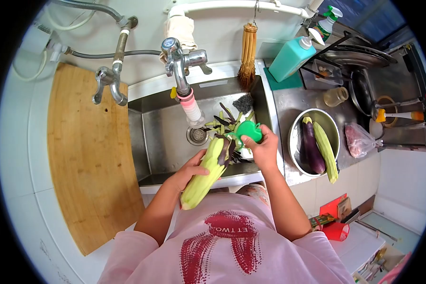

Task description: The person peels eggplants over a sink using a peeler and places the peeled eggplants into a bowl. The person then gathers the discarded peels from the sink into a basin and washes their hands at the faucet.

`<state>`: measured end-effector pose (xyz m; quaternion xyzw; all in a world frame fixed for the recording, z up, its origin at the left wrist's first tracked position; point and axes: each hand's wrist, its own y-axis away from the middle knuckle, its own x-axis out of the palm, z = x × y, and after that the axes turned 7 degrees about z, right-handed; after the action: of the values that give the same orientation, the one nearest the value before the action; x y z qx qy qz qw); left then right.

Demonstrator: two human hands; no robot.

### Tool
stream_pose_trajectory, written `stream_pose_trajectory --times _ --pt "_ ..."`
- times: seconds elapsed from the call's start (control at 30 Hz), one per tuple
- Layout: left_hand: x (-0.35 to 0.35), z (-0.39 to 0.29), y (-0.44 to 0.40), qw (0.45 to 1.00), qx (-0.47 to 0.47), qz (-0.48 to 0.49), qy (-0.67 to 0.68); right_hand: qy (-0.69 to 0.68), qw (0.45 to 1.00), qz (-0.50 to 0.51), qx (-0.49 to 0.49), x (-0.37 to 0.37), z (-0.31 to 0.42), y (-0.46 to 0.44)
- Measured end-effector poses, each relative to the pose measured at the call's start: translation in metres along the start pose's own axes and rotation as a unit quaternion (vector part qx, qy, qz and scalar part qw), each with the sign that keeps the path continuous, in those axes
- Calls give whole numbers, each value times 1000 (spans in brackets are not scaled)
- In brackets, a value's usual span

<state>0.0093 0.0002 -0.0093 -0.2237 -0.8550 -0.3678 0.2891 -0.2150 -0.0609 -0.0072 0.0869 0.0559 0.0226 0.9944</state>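
Pale-green flesh shows along a mostly peeled eggplant [204,182], slanting over the front edge of the steel sink [168,123], its darker end toward the basin. The left hand [190,173] is wrapped around it; the right hand [265,149] grips a green peeler [249,131] beside that end. Peel strips [220,122] lie beyond, near a dark scouring pad [243,103]. To the right, a metal bowl [295,136] holds an unpeeled purple eggplant [312,146] beside a peeled one [324,151].
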Motion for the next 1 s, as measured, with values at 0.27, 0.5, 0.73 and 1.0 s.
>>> stream_pose_trajectory --times 0.27,0.5,0.73,1.0 --pt "14 -6 -2 995 -28 -39 -92 -4 1000 -4 -15 -1 4 -1" --pt "15 -6 -7 990 -24 -64 -127 -77 978 181 69 13 23 17" --pt "12 -6 -6 973 -9 -71 -218 -13 987 150 51 18 17 17" --pt "12 -19 9 947 -17 -32 -320 18 997 43 54 -3 -1 0"
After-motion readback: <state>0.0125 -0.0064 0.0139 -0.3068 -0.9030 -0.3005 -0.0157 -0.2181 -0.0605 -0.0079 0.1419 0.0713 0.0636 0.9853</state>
